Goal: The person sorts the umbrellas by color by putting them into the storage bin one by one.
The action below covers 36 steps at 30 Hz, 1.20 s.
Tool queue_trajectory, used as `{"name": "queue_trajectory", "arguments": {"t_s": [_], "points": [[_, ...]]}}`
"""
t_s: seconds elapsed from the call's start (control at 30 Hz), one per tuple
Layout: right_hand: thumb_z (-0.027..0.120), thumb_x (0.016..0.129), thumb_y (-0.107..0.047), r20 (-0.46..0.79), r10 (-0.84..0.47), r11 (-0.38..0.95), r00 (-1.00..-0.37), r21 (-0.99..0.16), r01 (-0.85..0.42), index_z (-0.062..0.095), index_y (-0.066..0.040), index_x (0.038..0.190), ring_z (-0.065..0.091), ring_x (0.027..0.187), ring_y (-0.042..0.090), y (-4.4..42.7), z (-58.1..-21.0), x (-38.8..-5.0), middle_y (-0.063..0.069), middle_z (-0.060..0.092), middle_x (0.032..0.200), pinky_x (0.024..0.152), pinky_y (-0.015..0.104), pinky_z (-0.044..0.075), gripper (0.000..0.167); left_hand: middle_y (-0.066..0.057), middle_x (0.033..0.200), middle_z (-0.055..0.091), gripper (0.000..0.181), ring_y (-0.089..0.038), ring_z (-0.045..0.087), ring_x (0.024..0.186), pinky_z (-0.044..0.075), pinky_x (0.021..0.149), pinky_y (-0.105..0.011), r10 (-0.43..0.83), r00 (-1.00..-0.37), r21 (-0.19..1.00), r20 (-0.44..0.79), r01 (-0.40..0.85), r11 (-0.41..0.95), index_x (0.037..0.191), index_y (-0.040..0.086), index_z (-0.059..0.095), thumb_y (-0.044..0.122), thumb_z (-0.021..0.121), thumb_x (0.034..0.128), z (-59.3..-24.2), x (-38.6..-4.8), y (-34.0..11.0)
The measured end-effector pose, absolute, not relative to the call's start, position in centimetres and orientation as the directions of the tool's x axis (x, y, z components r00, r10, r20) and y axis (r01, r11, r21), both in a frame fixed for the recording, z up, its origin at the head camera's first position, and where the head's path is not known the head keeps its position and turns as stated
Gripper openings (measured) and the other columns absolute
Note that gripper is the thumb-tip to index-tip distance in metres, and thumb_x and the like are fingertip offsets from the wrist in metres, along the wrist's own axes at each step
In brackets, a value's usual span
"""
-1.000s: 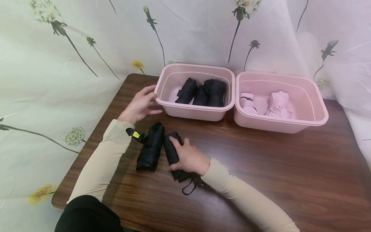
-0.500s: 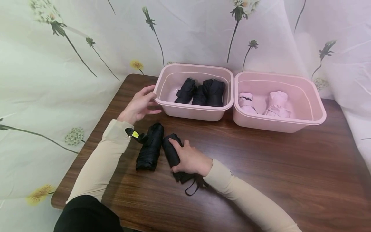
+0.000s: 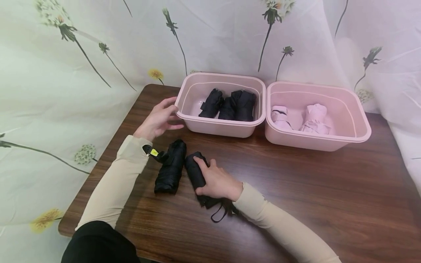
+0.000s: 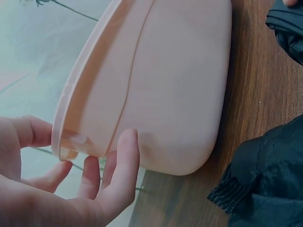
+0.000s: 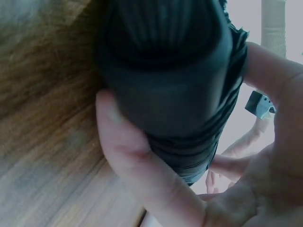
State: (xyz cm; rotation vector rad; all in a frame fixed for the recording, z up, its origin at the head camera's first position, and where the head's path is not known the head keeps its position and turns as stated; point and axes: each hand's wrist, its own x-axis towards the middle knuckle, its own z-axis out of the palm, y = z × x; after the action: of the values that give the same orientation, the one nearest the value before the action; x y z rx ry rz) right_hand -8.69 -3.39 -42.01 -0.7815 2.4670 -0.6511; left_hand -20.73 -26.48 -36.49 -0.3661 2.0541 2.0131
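Observation:
My right hand (image 3: pixel 219 182) grips a black folded umbrella (image 3: pixel 194 173) low over the tabletop. A loop strap hangs by its near end. The right wrist view shows the dark handle end (image 5: pixel 165 101) up close, with the thumb and fingers around the umbrella. Beside it, to the left, lies another black folded umbrella (image 3: pixel 171 168). My left hand (image 3: pixel 158 118) touches the left corner of the left pink bin (image 3: pixel 220 128); its fingers are spread and fairly straight. In the left wrist view, fingertips meet the bin's rim (image 4: pixel 59 118). Several black folded umbrellas (image 3: pixel 244 106) lie inside this bin.
A second pink bin (image 3: pixel 315 141) stands against the first on the right, holding two pink wrapped bundles (image 3: pixel 315 118), seemingly folded umbrellas. The brown wooden table (image 3: pixel 296 190) meets a flower-printed cloth (image 3: pixel 217 36) behind and at both sides.
My right hand and the umbrella in it have shifted slightly right and toward me. The left hand has stayed at the bin's corner.

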Motion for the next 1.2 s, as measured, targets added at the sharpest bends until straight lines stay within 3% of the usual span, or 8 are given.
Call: {"name": "queue_trajectory", "arguments": {"t_s": [0.23, 0.5, 0.97, 1.2], "points": [[0.075, 0.079, -0.037, -0.28, -0.622, 0.725, -0.731, -0.558, -0.403, 0.013, -0.033, 0.154, 0.062, 0.082, 0.031, -3.1, -42.2, -8.5, 0.025, 0.044, 0.129, 0.069, 0.036, 0.052, 0.097, -0.013, 0.139, 0.04, 0.055, -0.025, 0.056, 0.104, 0.05, 0.095, -0.056, -0.01, -0.938, 0.938, -0.347, -0.348, 0.013, 0.149, 0.027, 0.034, 0.013, 0.049, 0.0971, -36.7, -20.9, -26.6], [0.075, 0.08, -0.036, -0.265, -0.626, 0.712, -0.733, -0.577, -0.4, 0.013, -0.031, 0.154, 0.06, 0.08, 0.028, -2.6, -42.1, -8.3, 0.024, 0.044, 0.128, 0.071, 0.035, 0.052, 0.097, -0.006, 0.126, 0.046, 0.056, -0.025, 0.056, 0.103, 0.048, 0.097, -0.057, -0.01, -0.938, 0.937, -0.348, -0.348, 0.012, 0.149, 0.026, 0.034, 0.013, 0.049, 0.0971, -36.7, -20.9, -26.6], [0.075, 0.08, -0.035, -0.19, -0.628, 0.671, -0.754, -0.623, -0.402, 0.012, -0.031, 0.154, 0.058, 0.077, 0.023, -1.5, -40.2, -7.8, 0.018, 0.045, 0.123, 0.069, 0.032, 0.051, 0.098, -0.005, 0.12, 0.049, 0.055, -0.024, 0.057, 0.097, 0.058, 0.081, -0.045, -0.005, -0.941, 0.941, -0.339, -0.339, -0.003, 0.148, 0.023, 0.035, 0.01, 0.049, 0.0968, -36.8, -20.9, -26.5], [0.073, 0.082, -0.033, -0.125, -0.621, 0.633, -0.774, -0.663, -0.401, 0.008, -0.034, 0.155, 0.059, 0.084, 0.023, -0.8, -38.2, -7.4, 0.014, 0.043, 0.127, 0.078, 0.033, 0.051, 0.098, -0.005, 0.118, 0.05, 0.055, -0.023, 0.058, 0.096, 0.057, 0.084, -0.047, 0.002, -0.943, 0.943, -0.333, -0.333, -0.01, 0.148, 0.023, 0.035, 0.01, 0.049, 0.0967, -36.8, -20.9, -26.5]]}}
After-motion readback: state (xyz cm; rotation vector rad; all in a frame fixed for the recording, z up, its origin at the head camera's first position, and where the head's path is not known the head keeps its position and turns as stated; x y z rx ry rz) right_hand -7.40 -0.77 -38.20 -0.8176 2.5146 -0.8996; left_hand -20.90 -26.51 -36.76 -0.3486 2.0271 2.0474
